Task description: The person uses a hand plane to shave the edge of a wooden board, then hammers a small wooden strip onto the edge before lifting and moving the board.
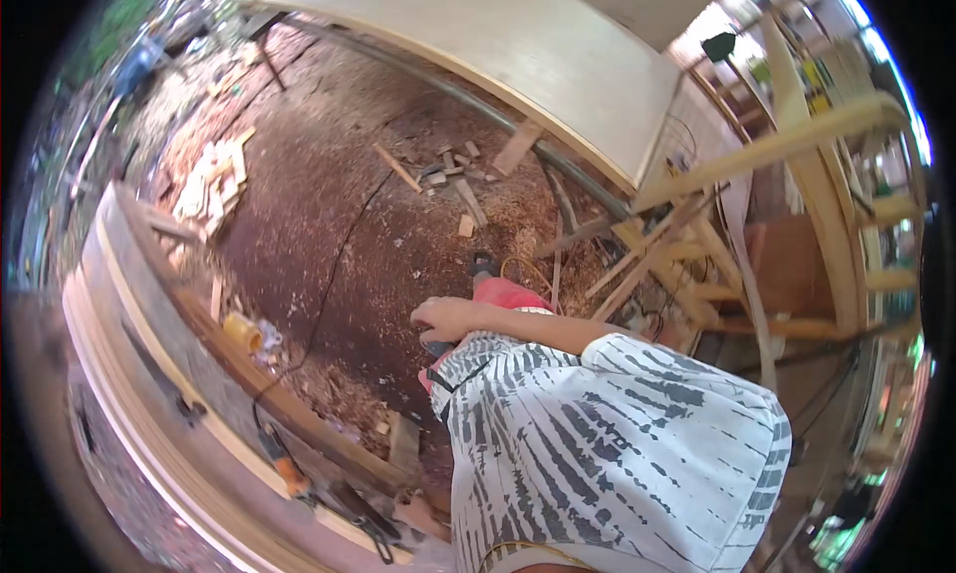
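Note:
My right hand crosses in front of my waist, its fingers curled in. What it holds, if anything, is hidden. At the lower left, beside a wooden workbench, is my left hand. My shirt hides part of it, and its fingers do not show clearly. Close to it on the bench lies a long black object of a kind I cannot make out. A corded orange-and-black power tool lies just beyond that, its black cord running down across the floor.
A large pale panel rests on supports at the far side. Wood offcuts and shavings lie on the brown floor. A yellow container stands by the bench. Wooden chair-like frames stand at the right, and a scrap pile lies at left.

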Demonstrator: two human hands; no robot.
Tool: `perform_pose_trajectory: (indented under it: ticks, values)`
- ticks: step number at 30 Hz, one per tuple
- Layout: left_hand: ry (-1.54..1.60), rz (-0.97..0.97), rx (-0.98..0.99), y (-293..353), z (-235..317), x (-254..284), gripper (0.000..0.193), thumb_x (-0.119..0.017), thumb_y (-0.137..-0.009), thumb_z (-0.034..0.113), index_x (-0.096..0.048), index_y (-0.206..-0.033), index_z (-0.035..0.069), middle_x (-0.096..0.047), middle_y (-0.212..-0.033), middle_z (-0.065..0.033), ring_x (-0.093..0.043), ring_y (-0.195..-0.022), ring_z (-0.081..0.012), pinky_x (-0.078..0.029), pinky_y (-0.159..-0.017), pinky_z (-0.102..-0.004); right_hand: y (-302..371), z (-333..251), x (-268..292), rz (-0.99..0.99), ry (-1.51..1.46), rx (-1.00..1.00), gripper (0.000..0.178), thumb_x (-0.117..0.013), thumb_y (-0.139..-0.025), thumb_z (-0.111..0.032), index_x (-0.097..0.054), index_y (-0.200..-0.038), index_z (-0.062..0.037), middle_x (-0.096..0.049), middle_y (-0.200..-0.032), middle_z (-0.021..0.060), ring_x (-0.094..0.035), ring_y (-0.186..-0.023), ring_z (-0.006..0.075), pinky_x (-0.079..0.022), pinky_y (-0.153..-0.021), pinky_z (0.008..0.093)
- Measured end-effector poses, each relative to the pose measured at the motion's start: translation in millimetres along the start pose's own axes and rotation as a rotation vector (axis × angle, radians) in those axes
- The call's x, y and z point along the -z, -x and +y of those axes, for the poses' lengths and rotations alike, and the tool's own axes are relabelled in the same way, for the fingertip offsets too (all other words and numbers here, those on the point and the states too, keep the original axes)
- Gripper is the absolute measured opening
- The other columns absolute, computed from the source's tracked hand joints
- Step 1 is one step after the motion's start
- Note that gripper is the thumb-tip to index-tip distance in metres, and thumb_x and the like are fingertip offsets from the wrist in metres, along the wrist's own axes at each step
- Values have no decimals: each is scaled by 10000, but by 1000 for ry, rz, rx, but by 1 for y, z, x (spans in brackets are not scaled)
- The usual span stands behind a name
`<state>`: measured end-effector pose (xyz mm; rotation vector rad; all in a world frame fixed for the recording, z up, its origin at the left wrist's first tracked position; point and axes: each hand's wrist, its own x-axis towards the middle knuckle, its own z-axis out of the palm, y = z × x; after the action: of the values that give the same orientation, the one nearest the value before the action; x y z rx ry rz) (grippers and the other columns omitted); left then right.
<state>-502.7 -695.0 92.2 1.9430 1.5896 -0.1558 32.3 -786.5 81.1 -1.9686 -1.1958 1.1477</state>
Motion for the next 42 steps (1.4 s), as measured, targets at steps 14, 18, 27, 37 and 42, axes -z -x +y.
perform_pose_trajectory:
  ticks: [14,18,27,37,42]
  values:
    - [403,-1114,-840,-117,515,-11,550,-795,-806,308,-639,-1242,11,-498,-1008,6,-486,-940,-113,-388,-819,-251,70,4,57,677,-250,335,362,-824,-837,-284,-722,-1125,-90,-725,-980,156,-683,-853,328,-542,-744,412]
    - [193,-1318,-899,-84,622,-98,518,-668,-969,318,-561,-1360,-5,-583,-1102,-48,-562,-1032,-178,-467,-927,-337,159,56,85,838,-354,-336,526,-757,-848,-379,-667,-1256,-59,-742,-1019,214,-719,-951,375,-562,-854,442]
    - [-101,-698,-2167,14,883,-395,519,-562,-1042,298,-449,-1499,78,-496,-1482,-184,-488,-1371,-373,-398,-1132,-514,342,151,59,1421,-1220,-608,294,-666,-983,-172,-567,-1193,9,-625,-812,47,-629,-615,159,-523,-546,344]
    - [-658,-503,-2725,34,907,-506,512,-414,-1074,427,-322,-1577,451,-244,-1692,88,-228,-1558,-163,-111,-1200,-694,322,209,148,1677,-1499,-1168,238,-667,-967,-227,-572,-846,-46,-570,-697,40,-556,-533,157,-477,-506,370]
    - [-554,-737,-2633,27,909,-485,509,-509,-1027,411,-444,-1531,399,-309,-1669,34,-254,-1546,-204,-115,-1188,-680,341,196,176,1442,-1802,-929,215,-617,-965,-144,-609,-1129,-6,-579,-704,34,-558,-560,160,-481,-542,329]
